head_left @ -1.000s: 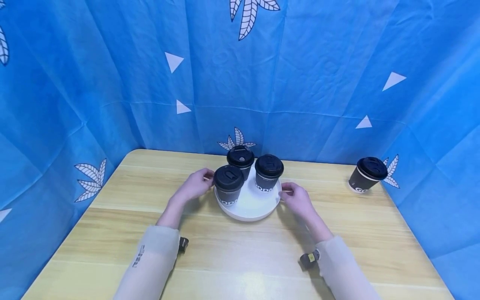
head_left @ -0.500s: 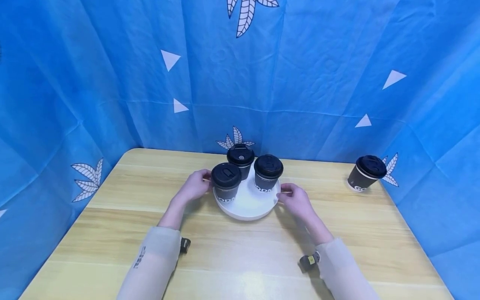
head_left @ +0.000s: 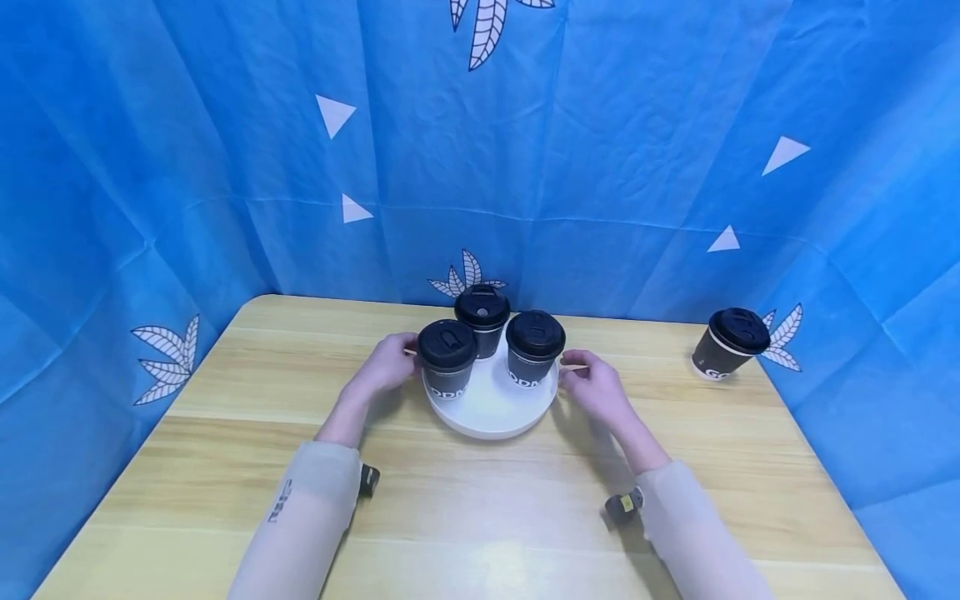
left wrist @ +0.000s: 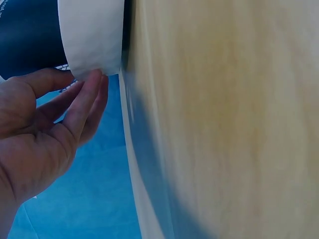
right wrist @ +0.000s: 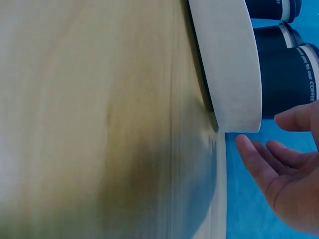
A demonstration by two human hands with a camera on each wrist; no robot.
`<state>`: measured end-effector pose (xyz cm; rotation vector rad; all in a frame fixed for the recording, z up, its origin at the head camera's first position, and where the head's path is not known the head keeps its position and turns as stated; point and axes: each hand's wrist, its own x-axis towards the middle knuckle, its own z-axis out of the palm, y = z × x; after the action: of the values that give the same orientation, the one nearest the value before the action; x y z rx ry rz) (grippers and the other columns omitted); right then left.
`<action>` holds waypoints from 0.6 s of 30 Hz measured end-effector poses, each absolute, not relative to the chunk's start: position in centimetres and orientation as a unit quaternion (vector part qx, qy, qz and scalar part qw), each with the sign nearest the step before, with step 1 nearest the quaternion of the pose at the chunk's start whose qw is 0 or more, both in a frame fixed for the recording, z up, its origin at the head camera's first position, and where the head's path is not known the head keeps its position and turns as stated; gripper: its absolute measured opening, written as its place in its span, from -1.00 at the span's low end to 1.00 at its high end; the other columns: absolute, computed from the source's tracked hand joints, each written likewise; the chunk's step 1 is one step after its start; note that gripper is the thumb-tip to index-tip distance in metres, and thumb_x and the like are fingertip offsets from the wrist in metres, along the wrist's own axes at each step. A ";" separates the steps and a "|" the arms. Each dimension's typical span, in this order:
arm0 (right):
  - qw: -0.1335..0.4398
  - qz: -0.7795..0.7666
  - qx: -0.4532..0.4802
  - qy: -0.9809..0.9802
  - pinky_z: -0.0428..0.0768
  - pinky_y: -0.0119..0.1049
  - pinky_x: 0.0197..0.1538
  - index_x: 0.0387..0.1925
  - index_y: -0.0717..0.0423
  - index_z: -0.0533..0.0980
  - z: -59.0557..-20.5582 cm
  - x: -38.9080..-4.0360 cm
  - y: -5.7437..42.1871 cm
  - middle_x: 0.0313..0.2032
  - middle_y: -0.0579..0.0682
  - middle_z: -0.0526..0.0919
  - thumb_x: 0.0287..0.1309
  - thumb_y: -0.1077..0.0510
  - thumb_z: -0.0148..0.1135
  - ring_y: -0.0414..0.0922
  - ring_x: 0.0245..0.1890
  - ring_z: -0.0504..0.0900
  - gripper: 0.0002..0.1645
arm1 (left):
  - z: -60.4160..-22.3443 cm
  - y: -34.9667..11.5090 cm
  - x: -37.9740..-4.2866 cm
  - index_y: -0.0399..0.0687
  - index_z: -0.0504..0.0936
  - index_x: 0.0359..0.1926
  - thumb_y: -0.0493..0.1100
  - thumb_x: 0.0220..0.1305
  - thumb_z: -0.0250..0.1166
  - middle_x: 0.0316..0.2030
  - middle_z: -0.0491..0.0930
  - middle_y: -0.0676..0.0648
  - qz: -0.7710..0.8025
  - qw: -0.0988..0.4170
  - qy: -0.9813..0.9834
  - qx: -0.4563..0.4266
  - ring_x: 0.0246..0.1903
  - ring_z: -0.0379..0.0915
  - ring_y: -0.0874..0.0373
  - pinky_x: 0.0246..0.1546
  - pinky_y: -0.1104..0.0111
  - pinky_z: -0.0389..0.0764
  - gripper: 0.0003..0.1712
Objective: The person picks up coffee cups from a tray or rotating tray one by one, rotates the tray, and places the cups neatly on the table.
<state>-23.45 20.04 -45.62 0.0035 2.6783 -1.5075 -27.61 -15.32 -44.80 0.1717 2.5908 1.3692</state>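
White tray (head_left: 504, 407) between inward-facing hands (head_left: 387, 364) (head_left: 596, 385)

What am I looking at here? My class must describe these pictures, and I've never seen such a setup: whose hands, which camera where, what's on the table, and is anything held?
There is no robot here, only a person's bare left hand and right hand. The widest picture comes from a head-worn camera looking forward and down; the other two come from cameras on each wrist. On the wood-grain table sits a round white tray carrying three black-lidded coffee cups. A fourth coffee cup stands apart, off to the right. The left hand touches the tray's edge, though whether it grips is unclear. The right hand's fingers are just clear of the tray and hold nothing.
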 end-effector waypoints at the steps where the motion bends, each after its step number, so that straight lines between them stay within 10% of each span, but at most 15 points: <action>1: 0.032 -0.489 -0.001 0.872 0.67 -0.06 0.18 0.33 0.27 0.45 -45.6 -23.6 20.0 0.21 0.24 0.63 0.37 0.21 0.09 0.10 0.14 0.68 -0.46 | -44.9 -15.4 -27.7 -0.34 0.57 0.24 -0.50 0.27 0.18 0.23 0.56 -0.36 0.462 0.103 0.879 0.060 0.21 0.52 -0.25 0.22 0.01 0.61 -0.50; 18: 0.039 -0.470 -0.034 0.881 0.66 -0.01 0.21 0.35 0.36 0.43 -46.2 -24.8 19.9 0.23 0.32 0.61 0.35 0.26 0.13 0.17 0.18 0.65 -0.43 | -45.1 -15.6 -28.8 -0.35 0.62 0.19 -0.52 0.22 0.16 0.15 0.62 -0.37 0.450 0.091 0.884 0.094 0.20 0.51 -0.26 0.22 0.00 0.59 -0.51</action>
<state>-24.76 19.90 -46.17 -0.1027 2.7010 -1.4409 -28.78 -15.55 -45.05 0.2785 2.6256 1.3359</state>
